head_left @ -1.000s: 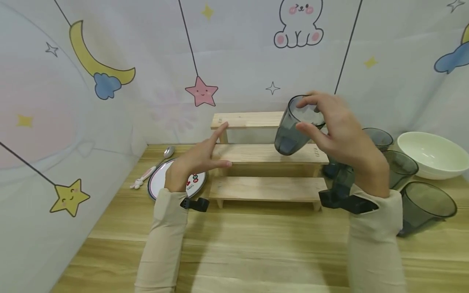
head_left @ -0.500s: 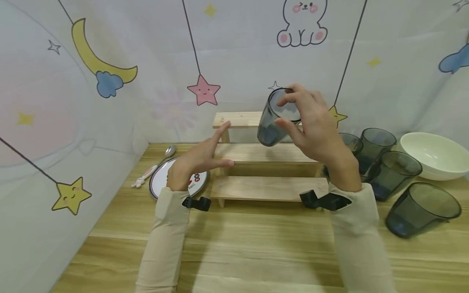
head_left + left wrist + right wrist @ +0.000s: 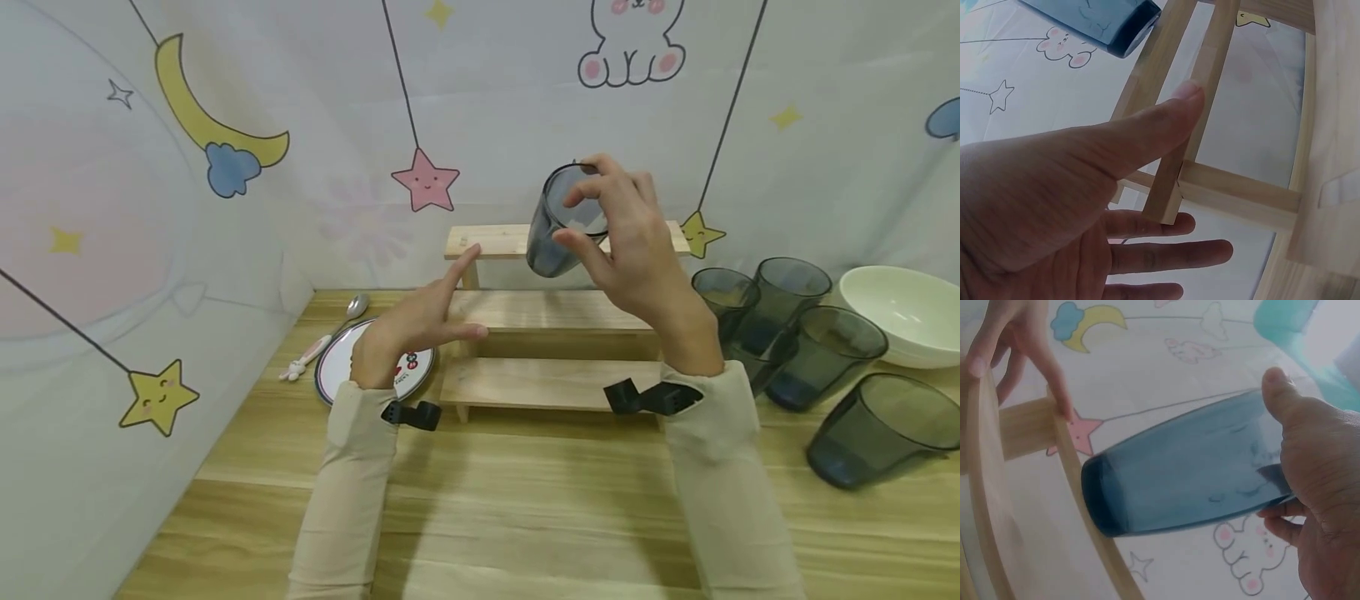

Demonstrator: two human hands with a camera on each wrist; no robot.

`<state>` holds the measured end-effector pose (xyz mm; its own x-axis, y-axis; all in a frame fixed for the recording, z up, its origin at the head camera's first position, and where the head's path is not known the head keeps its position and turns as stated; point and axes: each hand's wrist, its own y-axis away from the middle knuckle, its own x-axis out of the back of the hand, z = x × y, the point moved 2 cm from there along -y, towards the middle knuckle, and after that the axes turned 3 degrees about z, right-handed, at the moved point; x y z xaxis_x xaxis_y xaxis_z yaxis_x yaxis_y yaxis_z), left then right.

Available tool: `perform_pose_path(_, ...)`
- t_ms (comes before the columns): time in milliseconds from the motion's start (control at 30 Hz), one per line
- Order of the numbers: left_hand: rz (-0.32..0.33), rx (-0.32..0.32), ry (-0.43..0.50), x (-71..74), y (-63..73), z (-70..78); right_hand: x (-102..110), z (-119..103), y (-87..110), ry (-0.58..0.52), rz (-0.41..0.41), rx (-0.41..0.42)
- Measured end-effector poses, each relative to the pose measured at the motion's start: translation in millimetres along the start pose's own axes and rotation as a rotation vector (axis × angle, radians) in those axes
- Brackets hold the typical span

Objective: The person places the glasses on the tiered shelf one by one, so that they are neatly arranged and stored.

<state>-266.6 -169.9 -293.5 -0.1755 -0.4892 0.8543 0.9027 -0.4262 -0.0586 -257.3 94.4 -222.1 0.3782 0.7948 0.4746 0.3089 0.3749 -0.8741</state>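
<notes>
A tinted blue-grey drinking glass (image 3: 547,242) tilts in front of the top step of a three-step wooden rack (image 3: 555,310). My right hand (image 3: 637,246) grips it near the rim, thumb on one side and fingers on the other. In the right wrist view the base of the glass (image 3: 1172,475) overlaps the edge of the top board. My left hand (image 3: 416,321) is at the rack's left end, fingers extended. Its index fingertip is at the top step, its thumb at the middle one. In the left wrist view the thumb (image 3: 1154,128) lies across the wooden frame.
Several more tinted glasses (image 3: 832,354) stand right of the rack, one glass (image 3: 881,433) nearer the front. Behind them is a pale bowl (image 3: 903,312). Left of the rack lie a white plate (image 3: 341,354), partly behind my left hand, and a spoon (image 3: 318,346). A printed cloth wall (image 3: 495,100) rises behind.
My right hand has carried the glass leftward and up, from the rack's right side to before its top step. The left hand stays at the rack's left end. The view has shifted slightly.
</notes>
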Motion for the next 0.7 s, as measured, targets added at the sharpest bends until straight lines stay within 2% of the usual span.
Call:
perform_pose_path(233,0.002,-0.006,-0.002,-1.9,-0.6,1.5,-5.4,-1.6,-2.8,-0.021,-0.011,0.029)
perform_pose_path(467,0.000,-0.007,0.012,-1.4,-0.2,2.0,-10.0,-1.2,-6.9,-0.036,0.003,0.006)
perform_pose_path(700,0.005,-0.001,0.019,0.4,0.8,0.4,-19.4,-5.6,-17.2,0.007,-0.066,-0.042)
